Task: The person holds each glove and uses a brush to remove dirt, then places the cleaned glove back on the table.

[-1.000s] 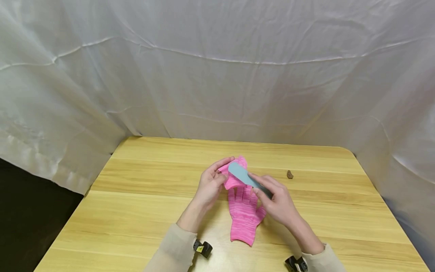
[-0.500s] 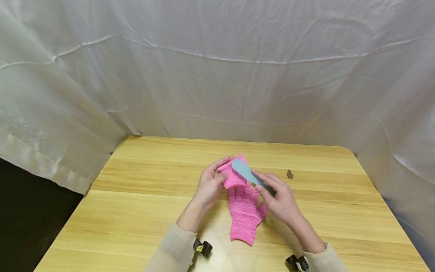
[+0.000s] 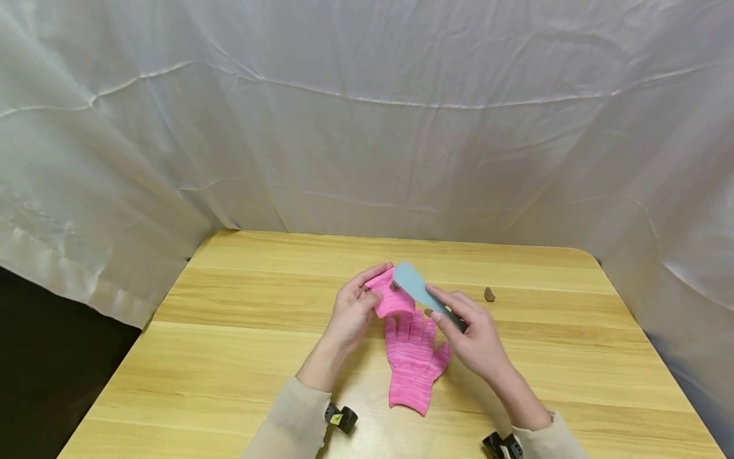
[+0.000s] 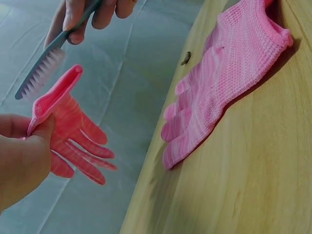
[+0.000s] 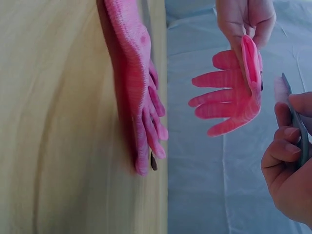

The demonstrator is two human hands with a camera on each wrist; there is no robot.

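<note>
My left hand (image 3: 353,312) pinches a pink knit glove (image 3: 395,303) by its cuff, lifted above the table; its fingers hang down in the left wrist view. A small dark brown clump (image 3: 394,285) shows on this glove beside the brush. In my right hand (image 3: 473,335) I grip a blue-grey brush (image 3: 414,284) with pale bristles (image 4: 46,70). In both wrist views a gap shows between bristles and glove. A second pink glove (image 3: 411,366) lies flat on the table beneath my hands, fingers pointing away from me.
On the wooden table (image 3: 241,363), one brown lump (image 3: 489,294) lies to the right and another small brown piece (image 3: 428,312) near the lying glove's fingertips. A pale grey curtain (image 3: 367,159) hangs behind the table and at its sides.
The brush has shifted slightly up and to the right across the held glove, and the brown clump there has come into sight. The left hand has barely moved; the lying glove stays put.
</note>
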